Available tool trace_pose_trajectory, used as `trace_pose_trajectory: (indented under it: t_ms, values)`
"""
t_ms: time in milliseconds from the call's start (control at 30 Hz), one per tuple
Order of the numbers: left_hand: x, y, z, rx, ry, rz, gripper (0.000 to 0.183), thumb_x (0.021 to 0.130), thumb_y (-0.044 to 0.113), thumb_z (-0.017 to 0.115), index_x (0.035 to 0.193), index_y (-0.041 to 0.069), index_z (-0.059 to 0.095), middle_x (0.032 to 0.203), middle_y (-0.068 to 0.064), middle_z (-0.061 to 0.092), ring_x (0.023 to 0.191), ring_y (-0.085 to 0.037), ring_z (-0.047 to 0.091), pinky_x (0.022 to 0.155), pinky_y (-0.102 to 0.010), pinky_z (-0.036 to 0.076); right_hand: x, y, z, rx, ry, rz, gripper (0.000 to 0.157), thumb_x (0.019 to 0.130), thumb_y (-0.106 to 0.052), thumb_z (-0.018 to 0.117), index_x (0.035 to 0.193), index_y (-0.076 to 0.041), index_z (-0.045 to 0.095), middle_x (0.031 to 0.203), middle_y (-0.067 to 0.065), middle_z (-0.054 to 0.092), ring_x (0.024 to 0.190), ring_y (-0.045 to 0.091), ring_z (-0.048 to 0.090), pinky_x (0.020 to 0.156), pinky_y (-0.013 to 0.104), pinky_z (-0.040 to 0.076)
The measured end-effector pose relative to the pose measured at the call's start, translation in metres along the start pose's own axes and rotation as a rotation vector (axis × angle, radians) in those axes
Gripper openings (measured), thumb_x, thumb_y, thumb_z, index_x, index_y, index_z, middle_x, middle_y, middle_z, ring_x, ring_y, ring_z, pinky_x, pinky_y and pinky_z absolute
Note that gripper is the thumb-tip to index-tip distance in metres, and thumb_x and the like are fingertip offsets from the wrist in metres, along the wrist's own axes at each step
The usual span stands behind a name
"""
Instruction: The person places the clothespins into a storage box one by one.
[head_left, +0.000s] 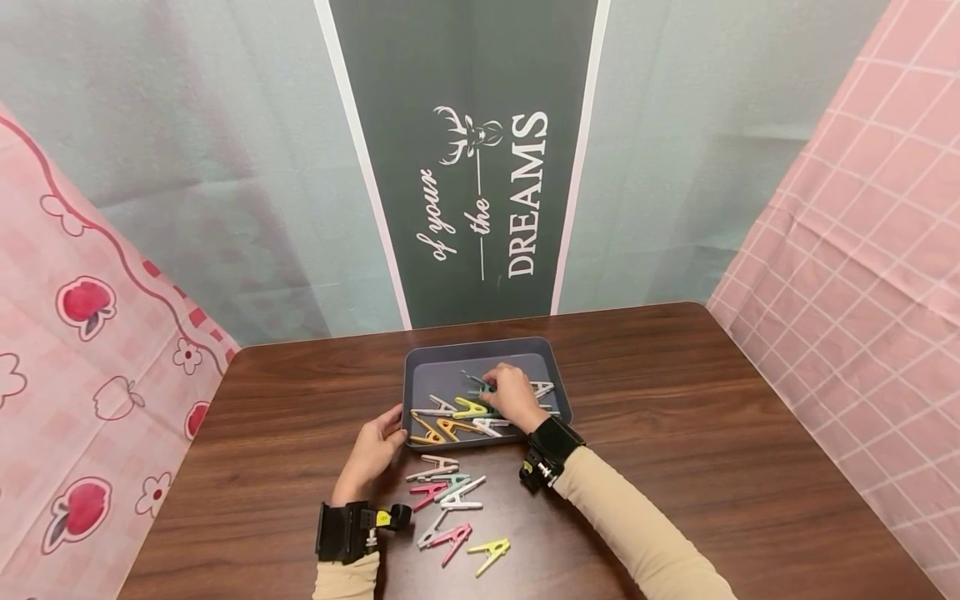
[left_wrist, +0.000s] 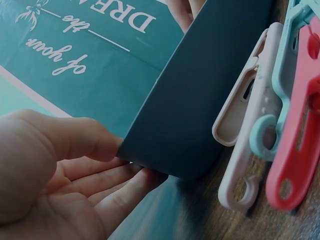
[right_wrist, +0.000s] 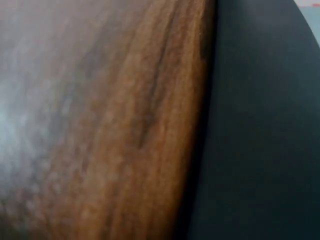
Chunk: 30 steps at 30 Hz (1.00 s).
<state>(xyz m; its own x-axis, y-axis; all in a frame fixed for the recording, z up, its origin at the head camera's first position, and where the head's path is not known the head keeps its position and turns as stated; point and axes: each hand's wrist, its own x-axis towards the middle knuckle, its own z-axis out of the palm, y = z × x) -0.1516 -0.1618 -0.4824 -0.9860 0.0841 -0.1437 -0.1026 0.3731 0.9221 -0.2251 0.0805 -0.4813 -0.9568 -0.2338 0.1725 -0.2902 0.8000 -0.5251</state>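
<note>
A dark grey tray (head_left: 480, 351) holds several plastic clothespins, among them a yellow clothespin (head_left: 471, 408) and an orange clothespin (head_left: 453, 428). My left hand (head_left: 375, 450) grips the tray at its near left corner; in the left wrist view the thumb and fingertips meet that corner. Reaching over the near rim, my right hand (head_left: 513, 395) pinches a dark green clothespin (head_left: 477, 387) inside the tray. The fingers partly cover that clothespin. The right wrist view shows only the tray's outer wall (right_wrist: 260, 130) and tabletop, no hand.
On the brown wooden table (head_left: 675, 433), in front of the tray, lie more clothespins: a pale pink clothespin (head_left: 435, 467), a white clothespin (head_left: 462, 493), a pink clothespin (head_left: 452, 542) and a yellow-green clothespin (head_left: 491, 553). Curtains (head_left: 847, 192) hang around the table.
</note>
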Motion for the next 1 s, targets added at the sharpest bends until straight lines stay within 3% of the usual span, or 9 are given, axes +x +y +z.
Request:
trace_pose_trajectory:
  t_ms: [233, 533, 1000]
  values:
    - [0.001, 0.000, 0.001, -0.010, -0.001, 0.002, 0.051, 0.093, -0.007, 0.046, 0.142, -0.012, 0.036, 0.142, -0.032, 0.046, 0.130, -0.042, 0.051, 0.104, -0.043, 0.049, -0.001, 0.002, -0.001, -0.033, 0.012, -0.015, 0.004, 0.081, -0.009, 0.074, 0.082, -0.005, 0.074, 0.081, 0.007, 0.065, 0.076, 0.021, 0.063, 0.069, 0.032, 0.053]
    - [0.000, 0.002, 0.000, 0.008, -0.005, 0.049, 0.050, 0.092, -0.006, 0.048, 0.140, -0.015, 0.037, 0.140, -0.034, 0.046, 0.127, -0.044, 0.052, 0.102, -0.044, 0.050, -0.002, 0.005, -0.003, -0.078, -0.019, -0.007, 0.005, 0.082, -0.005, 0.072, 0.086, -0.005, 0.074, 0.083, 0.007, 0.065, 0.078, 0.022, 0.063, 0.071, 0.032, 0.054]
    - [0.001, -0.001, 0.001, 0.026, 0.010, 0.015, 0.051, 0.092, -0.006, 0.047, 0.141, -0.012, 0.038, 0.140, -0.032, 0.048, 0.128, -0.042, 0.053, 0.103, -0.045, 0.049, -0.012, 0.002, -0.015, -0.063, -0.012, -0.044, 0.009, 0.081, -0.005, 0.072, 0.090, -0.004, 0.074, 0.084, 0.007, 0.065, 0.079, 0.021, 0.064, 0.070, 0.032, 0.055]
